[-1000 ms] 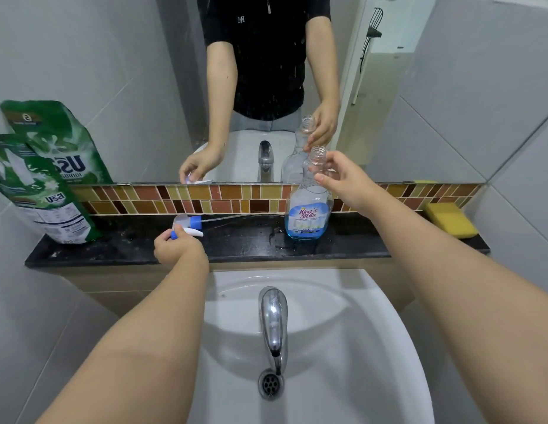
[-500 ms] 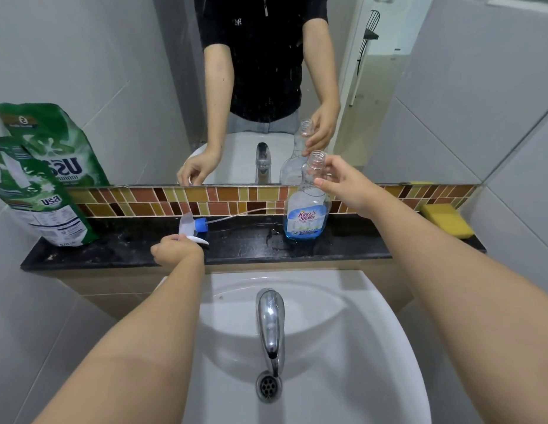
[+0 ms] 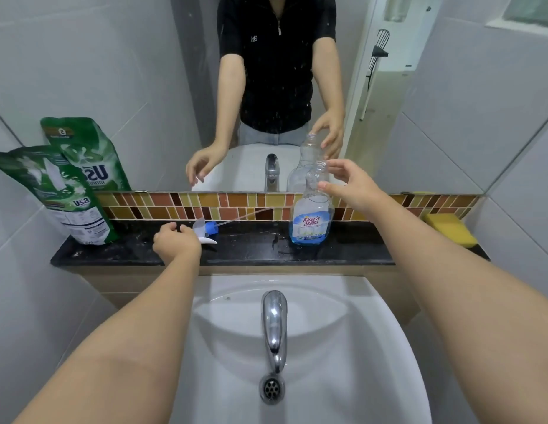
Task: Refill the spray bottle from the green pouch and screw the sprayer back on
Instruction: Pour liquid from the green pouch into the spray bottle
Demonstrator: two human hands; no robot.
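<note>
Clear plastic at the neck of the spray bottle (image 3: 312, 209) sat between the thumb and fingers of the right hand (image 3: 352, 186), which were spread in a loose, open cradle; the thumb tip looked to be touching the neck, but nothing was clamped round it. The bottle stood upright on the black ledge (image 3: 251, 249), uncapped, with only a shallow band of blue liquid at its base. Left of the bottle along that ledge, the left hand (image 3: 174, 243) rested with its fingers relaxed against the sprayer head (image 3: 207, 232), not gripping it; the head lay on its side, its dip tube (image 3: 245, 216) running right, back toward the bottle. Further left of the bottle, past the left hand, the green pouch (image 3: 61, 194) stood leaning against the wall at the ledge's end, its long axis near upright and tipped toward the mirror (image 3: 144, 87). Judging from this, the pouch was the next thing wanted, and it lay to the left of both hands, much nearer the left hand than the right, which was placed to steady the bottle. Below the bottle were the tap (image 3: 274, 325) and white basin (image 3: 373, 347), and right of it a yellow sponge (image 3: 450, 229)
</note>
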